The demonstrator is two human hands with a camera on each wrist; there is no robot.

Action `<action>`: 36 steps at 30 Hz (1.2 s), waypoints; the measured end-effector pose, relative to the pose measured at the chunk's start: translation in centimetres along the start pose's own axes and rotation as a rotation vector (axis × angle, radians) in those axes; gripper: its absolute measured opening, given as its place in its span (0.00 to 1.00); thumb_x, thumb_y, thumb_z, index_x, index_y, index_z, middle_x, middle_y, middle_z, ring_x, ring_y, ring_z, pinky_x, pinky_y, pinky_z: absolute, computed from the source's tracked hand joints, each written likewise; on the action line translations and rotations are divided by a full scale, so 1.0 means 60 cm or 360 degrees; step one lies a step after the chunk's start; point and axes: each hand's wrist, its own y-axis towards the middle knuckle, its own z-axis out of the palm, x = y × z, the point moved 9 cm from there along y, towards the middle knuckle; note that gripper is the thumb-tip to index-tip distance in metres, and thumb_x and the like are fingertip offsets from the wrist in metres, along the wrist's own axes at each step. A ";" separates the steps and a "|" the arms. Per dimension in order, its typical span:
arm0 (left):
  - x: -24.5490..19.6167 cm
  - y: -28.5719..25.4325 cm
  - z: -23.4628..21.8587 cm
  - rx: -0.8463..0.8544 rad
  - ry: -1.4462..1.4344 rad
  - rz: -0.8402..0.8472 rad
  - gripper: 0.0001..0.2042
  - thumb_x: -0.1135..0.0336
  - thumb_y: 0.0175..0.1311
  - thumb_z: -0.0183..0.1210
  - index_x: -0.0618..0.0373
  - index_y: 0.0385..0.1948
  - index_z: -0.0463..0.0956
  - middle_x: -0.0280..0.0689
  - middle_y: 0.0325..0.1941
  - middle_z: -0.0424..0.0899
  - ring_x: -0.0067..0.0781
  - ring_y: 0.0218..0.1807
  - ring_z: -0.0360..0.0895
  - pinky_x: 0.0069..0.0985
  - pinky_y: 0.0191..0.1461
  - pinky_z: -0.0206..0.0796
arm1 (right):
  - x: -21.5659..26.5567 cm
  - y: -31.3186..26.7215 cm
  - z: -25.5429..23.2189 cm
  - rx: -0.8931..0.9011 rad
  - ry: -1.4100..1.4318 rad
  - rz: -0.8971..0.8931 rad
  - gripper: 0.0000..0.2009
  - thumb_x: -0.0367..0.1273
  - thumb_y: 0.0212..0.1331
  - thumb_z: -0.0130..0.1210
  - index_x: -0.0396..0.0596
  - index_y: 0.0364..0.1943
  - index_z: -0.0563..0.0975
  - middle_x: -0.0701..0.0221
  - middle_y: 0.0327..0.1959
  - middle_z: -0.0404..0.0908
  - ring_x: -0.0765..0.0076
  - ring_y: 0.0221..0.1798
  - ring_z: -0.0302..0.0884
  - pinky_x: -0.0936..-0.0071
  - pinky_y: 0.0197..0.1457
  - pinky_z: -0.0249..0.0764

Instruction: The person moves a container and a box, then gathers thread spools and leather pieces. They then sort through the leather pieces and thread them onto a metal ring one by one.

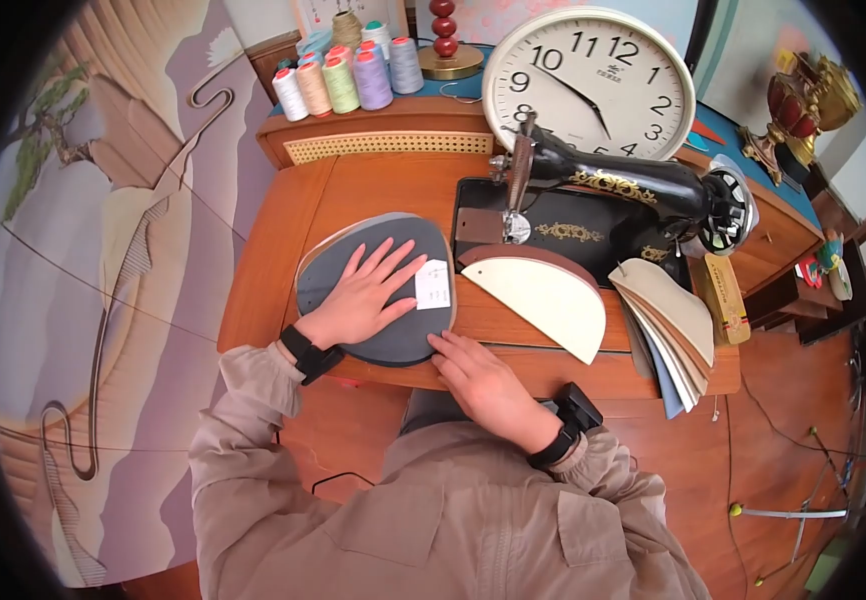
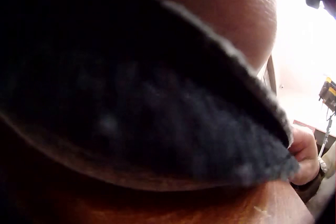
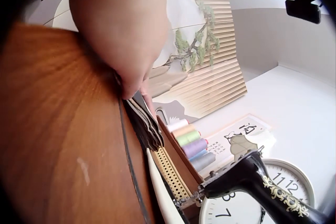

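A stack of dark grey rounded pieces (image 1: 378,335) lies at the left of the wooden table, a white paper label (image 1: 433,285) on its top. My left hand (image 1: 358,300) rests palm down on the stack, fingers spread. The right hand (image 1: 483,380) pinches the stack's lower right edge. Several thin layers (image 3: 142,119) show beneath the right hand (image 3: 123,35) in the right wrist view. In the left wrist view the dark layers (image 2: 147,124) fill the middle, with the right hand (image 2: 305,153) at their tip.
Right of the stack lie a cream half-round piece (image 1: 543,300) and a black sewing machine (image 1: 633,185). A fan of pieces (image 1: 673,320) overhangs the front edge beside a yellow box (image 1: 725,300). Thread spools (image 1: 343,80) and a round clock (image 1: 588,85) stand behind.
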 end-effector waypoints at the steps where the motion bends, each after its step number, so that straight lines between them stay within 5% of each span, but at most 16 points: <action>1: -0.002 0.001 -0.001 0.0010 -0.0006 -0.0010 0.30 0.50 0.74 0.48 0.42 0.75 0.53 0.40 0.81 0.49 0.49 0.81 0.43 0.54 0.79 0.31 | -0.002 -0.012 -0.008 -0.0018 -0.0003 0.0007 0.16 0.25 0.58 0.57 0.39 0.51 0.76 0.56 0.61 0.74 0.50 0.67 0.70 0.58 0.69 0.69; 7: -0.033 0.006 -0.023 0.0136 -0.0004 -0.0070 0.31 0.54 0.72 0.53 0.45 0.75 0.54 0.42 0.80 0.49 0.49 0.81 0.42 0.52 0.80 0.31 | -0.042 -0.080 -0.062 0.0063 0.0067 0.0083 0.21 0.33 0.62 0.58 0.39 0.58 0.74 0.58 0.64 0.73 0.51 0.70 0.67 0.58 0.72 0.65; 9: -0.064 0.006 -0.052 -0.0049 0.0135 -0.0123 0.34 0.61 0.66 0.59 0.50 0.74 0.56 0.46 0.79 0.51 0.51 0.80 0.46 0.53 0.79 0.34 | -0.054 -0.094 -0.069 0.0029 0.0129 0.0089 0.21 0.35 0.64 0.57 0.38 0.58 0.74 0.56 0.64 0.72 0.51 0.70 0.65 0.58 0.74 0.62; 11: -0.157 -0.004 -0.085 -0.0287 0.0134 0.0194 0.33 0.68 0.57 0.64 0.57 0.67 0.64 0.49 0.73 0.62 0.54 0.75 0.56 0.55 0.77 0.43 | -0.060 -0.098 -0.064 -0.0001 0.0168 0.0072 0.21 0.35 0.64 0.56 0.37 0.58 0.73 0.56 0.64 0.72 0.50 0.70 0.65 0.58 0.74 0.61; 13: -0.267 -0.027 -0.067 -0.0005 0.0211 0.0602 0.28 0.67 0.54 0.64 0.55 0.60 0.70 0.47 0.65 0.69 0.50 0.69 0.65 0.52 0.72 0.54 | -0.061 -0.099 -0.066 -0.0039 0.0217 0.0057 0.22 0.35 0.64 0.56 0.35 0.58 0.73 0.55 0.63 0.72 0.49 0.69 0.65 0.58 0.74 0.61; 15: -0.338 -0.082 -0.016 0.0397 0.0380 0.0968 0.30 0.67 0.57 0.58 0.54 0.66 0.67 0.42 0.71 0.67 0.39 0.72 0.62 0.47 0.73 0.54 | -0.066 -0.103 -0.060 -0.0062 0.0257 0.0053 0.21 0.34 0.64 0.56 0.37 0.58 0.73 0.56 0.64 0.71 0.50 0.70 0.65 0.59 0.73 0.62; 20: -0.374 -0.233 0.062 0.1065 0.0149 0.0826 0.31 0.64 0.64 0.53 0.56 0.71 0.59 0.46 0.75 0.60 0.42 0.75 0.58 0.43 0.77 0.48 | -0.066 -0.110 -0.061 -0.0029 0.0207 0.0002 0.22 0.32 0.63 0.55 0.36 0.59 0.72 0.56 0.65 0.70 0.50 0.71 0.62 0.59 0.74 0.61; 22: -0.362 -0.259 0.090 0.0981 -0.1492 -0.0279 0.26 0.56 0.77 0.43 0.55 0.72 0.58 0.41 0.77 0.56 0.41 0.78 0.51 0.38 0.79 0.44 | -0.067 -0.119 -0.058 0.0010 0.0193 -0.0027 0.22 0.30 0.62 0.55 0.36 0.60 0.71 0.56 0.66 0.69 0.50 0.72 0.61 0.59 0.74 0.60; 27: -0.417 -0.267 0.122 0.0934 -0.1525 -0.0342 0.26 0.57 0.76 0.44 0.57 0.72 0.57 0.43 0.76 0.57 0.42 0.78 0.52 0.38 0.79 0.45 | -0.075 -0.138 -0.059 0.0056 -0.0019 -0.0088 0.29 0.26 0.56 0.50 0.37 0.66 0.66 0.57 0.70 0.63 0.49 0.74 0.58 0.58 0.75 0.57; 28: -0.457 -0.206 0.136 0.0933 -0.1534 -0.0352 0.26 0.57 0.76 0.44 0.57 0.72 0.57 0.43 0.76 0.57 0.42 0.77 0.52 0.38 0.79 0.45 | -0.072 -0.141 -0.056 0.0077 -0.0004 -0.0106 0.29 0.26 0.56 0.50 0.37 0.66 0.66 0.57 0.70 0.63 0.49 0.74 0.58 0.58 0.75 0.57; 36: -0.475 -0.201 0.146 0.0876 -0.1581 -0.0394 0.27 0.58 0.75 0.44 0.61 0.71 0.56 0.46 0.76 0.57 0.44 0.77 0.53 0.38 0.78 0.46 | -0.077 -0.146 -0.053 0.0143 -0.0102 -0.0129 0.29 0.28 0.58 0.48 0.38 0.67 0.65 0.58 0.72 0.62 0.51 0.75 0.57 0.59 0.77 0.54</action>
